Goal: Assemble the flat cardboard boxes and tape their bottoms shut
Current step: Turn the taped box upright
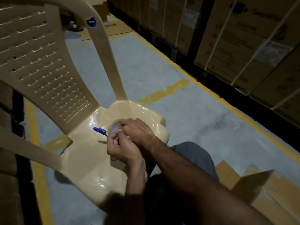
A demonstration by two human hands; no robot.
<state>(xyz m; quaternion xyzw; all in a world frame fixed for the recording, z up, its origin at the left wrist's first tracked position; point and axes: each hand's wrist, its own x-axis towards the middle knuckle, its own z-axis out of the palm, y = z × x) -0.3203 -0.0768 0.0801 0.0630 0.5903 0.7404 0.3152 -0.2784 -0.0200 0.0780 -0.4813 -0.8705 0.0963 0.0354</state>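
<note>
Picking at the tape roll [115, 126] lying on the chair seat [90, 161], right hand [138, 130] curled over it, left hand [119, 149] pinching beside it, probably hunting the loose end; next, peel and carry it to the box [266, 192] behind.

Both hands are over a tape roll [115, 126] sitting on a beige chair [90, 153]. Right hand [138, 129] rests on the roll, left hand [121, 147] is curled just beside it. Blue-handled cutter [99, 131] lies next to them, cardboard box [266, 194] bottom right.
</note>
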